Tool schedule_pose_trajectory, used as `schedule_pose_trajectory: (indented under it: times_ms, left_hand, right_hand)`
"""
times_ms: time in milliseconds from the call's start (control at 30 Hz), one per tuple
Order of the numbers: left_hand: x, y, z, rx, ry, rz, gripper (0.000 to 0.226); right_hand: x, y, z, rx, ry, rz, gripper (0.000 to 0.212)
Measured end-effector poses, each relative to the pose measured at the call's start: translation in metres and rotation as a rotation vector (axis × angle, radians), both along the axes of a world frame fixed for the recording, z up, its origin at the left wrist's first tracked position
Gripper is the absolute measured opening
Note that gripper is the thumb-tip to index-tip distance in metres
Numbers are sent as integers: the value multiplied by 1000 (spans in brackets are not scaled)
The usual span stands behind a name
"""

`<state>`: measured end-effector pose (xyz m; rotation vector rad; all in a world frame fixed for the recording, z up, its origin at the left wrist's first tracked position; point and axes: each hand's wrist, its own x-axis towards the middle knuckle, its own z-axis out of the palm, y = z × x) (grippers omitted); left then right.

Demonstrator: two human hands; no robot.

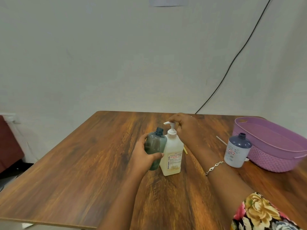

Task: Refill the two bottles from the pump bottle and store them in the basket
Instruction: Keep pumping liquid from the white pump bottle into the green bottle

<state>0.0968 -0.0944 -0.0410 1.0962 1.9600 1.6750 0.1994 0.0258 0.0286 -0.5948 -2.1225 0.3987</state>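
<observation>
Pump bottle head held by curled right hand fingers; left hand fingers wrap green bottle.

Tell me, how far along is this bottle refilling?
Early on. Done: both small bottles look uncapped. In hand: the left hand grips the green bottle against the pump bottle, its mouth near the spout, while the right hand curls over the pump head. How full it is, I cannot tell. Left: the blue-topped bottle stands open beside the purple basket; neither bottle is stored yet.
</observation>
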Motion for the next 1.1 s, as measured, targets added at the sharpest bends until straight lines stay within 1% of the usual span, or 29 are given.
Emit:
schedule_pose_trajectory:
  times_ms: [133,300,400,533,733,867,1000,1100]
  left_hand:
    - [-1,2,2,-8,1,-7,79]
    - [-2,6,5,-12,5,-14,80]
    - [-5,6,7,-23,10,-13,80]
    - [-7,9,6,-46,34,1,81]
    - [-10,12,7,-74,39,5,83]
    - [-11,9,7,-69,31,-4,83]
    - [-14,11,9,-64,57,8,81]
    - [-13,11,8,-95,76,5,82]
  right_hand:
    - [-1,-2,2,40,-62,-18,25]
    - [-1,-4,-6,116,-9,-55,24]
    - [-4,-4,-14,182,5,-71,28]
    - [-5,-8,-18,167,56,-82,28]
    - [-4,-11,-22,126,17,-57,37]
    - [-4,-3,-15,70,-11,-79,30]
    - [-6,-7,-19,90,6,-79,32]
    - [-4,-14,-25,128,31,-51,32]
